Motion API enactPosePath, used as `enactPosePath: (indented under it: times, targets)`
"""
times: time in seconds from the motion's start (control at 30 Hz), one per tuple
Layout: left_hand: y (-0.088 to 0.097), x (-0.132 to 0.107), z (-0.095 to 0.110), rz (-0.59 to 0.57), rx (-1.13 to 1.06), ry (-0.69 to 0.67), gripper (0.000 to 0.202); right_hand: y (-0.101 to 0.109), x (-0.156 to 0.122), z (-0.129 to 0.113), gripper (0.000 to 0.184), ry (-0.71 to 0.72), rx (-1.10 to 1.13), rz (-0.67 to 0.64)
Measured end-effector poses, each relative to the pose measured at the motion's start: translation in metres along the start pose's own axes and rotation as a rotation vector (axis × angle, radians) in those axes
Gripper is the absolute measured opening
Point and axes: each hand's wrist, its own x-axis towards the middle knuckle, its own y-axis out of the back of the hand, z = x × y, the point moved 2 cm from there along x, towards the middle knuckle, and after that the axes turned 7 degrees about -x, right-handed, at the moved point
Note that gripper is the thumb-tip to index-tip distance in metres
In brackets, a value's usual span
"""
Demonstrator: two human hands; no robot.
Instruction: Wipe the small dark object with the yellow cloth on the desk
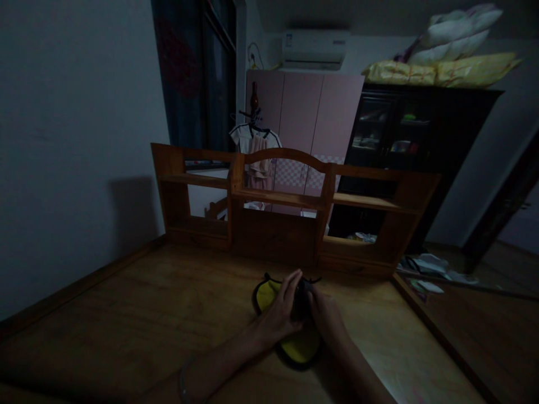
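Observation:
A yellow piece with a black edge [300, 349], which looks like cloth, lies on the wooden desk top. Thin dark cord-like ends stick out at its far side. Over its middle, a small black object [300, 300] with a slight shine sits between my two hands; its kind is too dark to make out. My left hand [281, 314] holds it from the left, fingers long and pressed together against its side. From the right, my right hand [325, 315] grips it with bent fingers, their tips partly hidden. A thin band circles my left wrist.
A wooden shelf unit [278, 197] stands along the desk's far edge, and a raised rim [438, 331] runs down the right. A white wall [84, 129] borders the left. Behind are a pink wardrobe [297, 112], hanging clothes and a dark cabinet [442, 129].

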Motion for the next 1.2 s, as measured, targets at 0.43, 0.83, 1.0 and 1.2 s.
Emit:
enactPosePath:
  times: [0.43, 0.83, 1.0, 1.2]
  targets:
    - [-0.004, 0.001, -0.011, 0.044, 0.063, 0.068, 0.109, 0.019, -0.005, -0.03, 0.043, 0.136, 0.3, 0.02]
    - [0.001, 0.002, 0.002, 0.061, 0.013, 0.017, 0.105, 0.013, -0.003, -0.025, 0.036, 0.119, 0.211, 0.055]
    - [0.0, 0.002, 0.001, 0.056, 0.008, 0.034, 0.107, 0.011, -0.001, -0.02, 0.032, 0.113, 0.196, 0.076]
    - [-0.002, 0.001, 0.0, 0.09, 0.047, 0.038, 0.108, 0.01, 0.0, -0.019, 0.032, 0.146, 0.229, 0.08]
